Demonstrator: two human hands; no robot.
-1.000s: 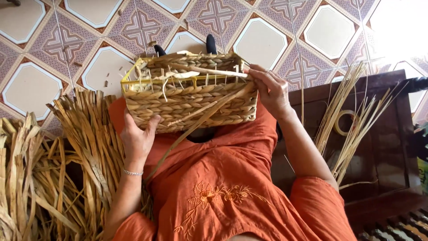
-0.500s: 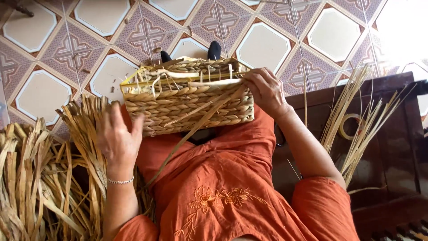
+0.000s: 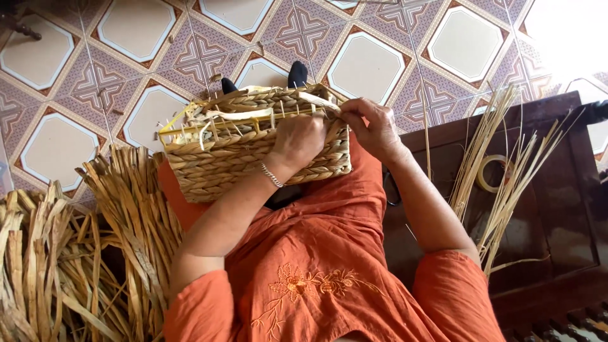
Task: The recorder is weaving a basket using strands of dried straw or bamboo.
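Note:
A rectangular woven straw basket (image 3: 215, 166) rests on my lap, over an orange garment. Its rim carries a yellow frame with upright stakes. My left hand (image 3: 299, 140), with a bracelet at the wrist, lies across the basket's front wall near the right end, fingers curled over the rim. My right hand (image 3: 373, 126) is at the basket's right corner, pinching a pale flat straw strand (image 3: 320, 101) that runs along the rim.
Bundles of dried straw (image 3: 76, 253) lie on the floor at my left. A dark wooden bench (image 3: 557, 209) at my right holds loose thin straw stems (image 3: 500, 171) and a roll of tape (image 3: 491, 172). Patterned floor tiles (image 3: 367, 63) lie beyond.
My left hand rose from beside the basket's lower left and moved right onto its front wall and rim. The basket tilted slightly. My right hand stayed at the right corner.

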